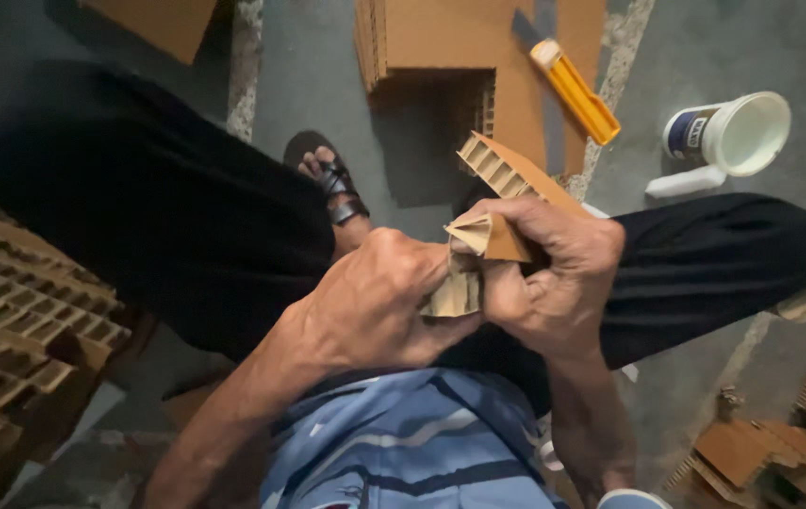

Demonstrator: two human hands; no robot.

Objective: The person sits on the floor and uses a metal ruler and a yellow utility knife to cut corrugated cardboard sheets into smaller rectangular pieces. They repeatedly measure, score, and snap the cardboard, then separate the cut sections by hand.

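Observation:
A small folded cardboard piece (480, 236) with a triangular open end sits between both hands above my lap. My left hand (379, 302) grips its lower part, where a strip of corrugated card (452, 296) shows under the fingers. My right hand (549, 278) closes around the upper part from the right. Behind the right hand a larger honeycomb cardboard block (507, 172) sticks up; whether that hand also holds it is hidden.
A stack of honeycomb cardboard (16, 311) stands at my left. On the floor ahead lie cardboard sheets (441, 38), a yellow utility knife (577, 90), a white tub (738, 132) on its side. Cardboard offcuts (761, 452) lie at lower right. My sandalled foot (332, 179) rests ahead.

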